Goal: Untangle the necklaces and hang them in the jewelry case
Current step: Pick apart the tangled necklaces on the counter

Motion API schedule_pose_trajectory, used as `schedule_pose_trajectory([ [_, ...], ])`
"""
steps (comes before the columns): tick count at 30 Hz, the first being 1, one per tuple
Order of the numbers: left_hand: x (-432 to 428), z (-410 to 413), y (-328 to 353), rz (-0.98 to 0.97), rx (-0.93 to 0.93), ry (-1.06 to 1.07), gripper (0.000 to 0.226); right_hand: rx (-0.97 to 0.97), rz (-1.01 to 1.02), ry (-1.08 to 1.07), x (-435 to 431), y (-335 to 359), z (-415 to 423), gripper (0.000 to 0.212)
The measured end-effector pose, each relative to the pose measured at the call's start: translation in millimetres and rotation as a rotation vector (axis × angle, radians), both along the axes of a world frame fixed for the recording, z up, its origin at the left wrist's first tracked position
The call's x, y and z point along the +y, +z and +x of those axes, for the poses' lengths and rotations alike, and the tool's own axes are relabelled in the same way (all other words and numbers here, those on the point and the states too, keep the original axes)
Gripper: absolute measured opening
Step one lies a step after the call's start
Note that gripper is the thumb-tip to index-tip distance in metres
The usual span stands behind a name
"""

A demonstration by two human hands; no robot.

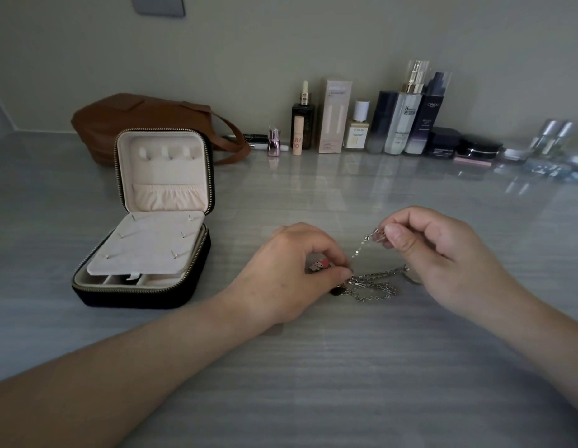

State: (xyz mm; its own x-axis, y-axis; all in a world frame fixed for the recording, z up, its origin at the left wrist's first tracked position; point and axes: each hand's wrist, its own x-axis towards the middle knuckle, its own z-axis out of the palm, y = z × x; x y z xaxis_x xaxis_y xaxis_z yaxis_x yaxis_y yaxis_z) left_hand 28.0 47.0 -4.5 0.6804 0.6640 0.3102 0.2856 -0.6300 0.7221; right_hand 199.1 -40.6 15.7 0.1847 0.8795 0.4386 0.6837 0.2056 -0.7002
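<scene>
The left hand (292, 273) was curled shut, pinching a pink charm (320, 265) against the table (313, 367). The right hand (442, 253), held higher, pinched a thin chain (362, 245). The tangled necklaces (373, 284) lay between them. The open jewelry case (145, 263) stood well to the left, a brown bag (135, 121) behind it, bottles (394, 121) along the wall.

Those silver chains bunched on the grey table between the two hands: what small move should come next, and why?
Probably the right hand should lift its pinched thin silver strand gently up and away, while the left hand pins the tangled silver chains by the pink charm. The strand runs down into the heap, and the open black jewelry case has no necklace hanging in its lid.
</scene>
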Motion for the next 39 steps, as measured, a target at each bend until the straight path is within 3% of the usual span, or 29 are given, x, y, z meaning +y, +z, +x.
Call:
schedule_pose_trajectory([
  [10,8.8,-1.6,23.7,-0.375,0.025,0.034,0.018,0.018,-0.057,0.033,-2.9,-4.0,2.0,0.016],
  [18,9.7,2.2,11.5,-0.352,-0.14,0.054,0.016,-0.027,-0.081,0.024,-5.4,-1.2,3.3,0.018],
  [25,17.3,-0.9,10.3,-0.368,-0.102,-0.021,0.022,0.017,-0.242,0.027,9.4,18.2,13.0,0.013],
  [30,18.2,-1.3,7.3,-0.364,-0.074,-0.061,0.028,0.061,-0.155,0.018,13.9,15.4,9.4,0.012],
  [39,14.7,-2.0,11.2,-0.45,-0.194,-0.039,0.013,0.19,-0.116,0.01,5.6,-0.4,1.8,0.015],
])
